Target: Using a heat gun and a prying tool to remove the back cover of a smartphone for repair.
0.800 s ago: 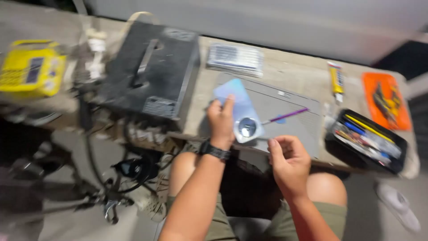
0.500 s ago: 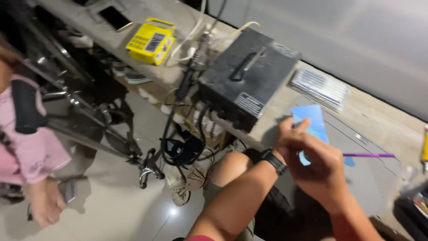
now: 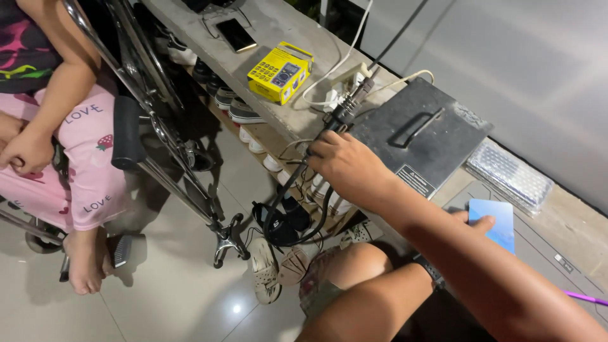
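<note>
Looking from the nearest part, we see our left hand (image 3: 476,221) mostly hidden behind our own right forearm. Only the thumb and a little of the fingers show, and they pinch the near left corner of a blue card (image 3: 497,218), which is held just above the grey mat (image 3: 551,253). The card looks thin, light and a bit flexible, so we think an edge pinch is enough, but it may slip.

A purple tool (image 3: 586,297) lies on the mat at the near right.

Further left, our right hand (image 3: 348,166) is at the front edge of the concrete bench (image 3: 278,120). Its fingers are curled closed around a black cable (image 3: 288,190), which loops down below the bench and also rises up past the hand. The cable looks soft and springy, not heavy. We judge it is best taken close to its stiff black wand (image 3: 347,109), because the loose loop can catch on the shoes below.

Just right of this hand stands a black box (image 3: 421,136) with a handle on top. It looks heavy and rigid.

Farther away are a white power strip (image 3: 345,82), a yellow box (image 3: 280,71) and a phone (image 3: 236,35).

At the far left another person in pink clothing sits in a wheelchair (image 3: 183,171).
</note>
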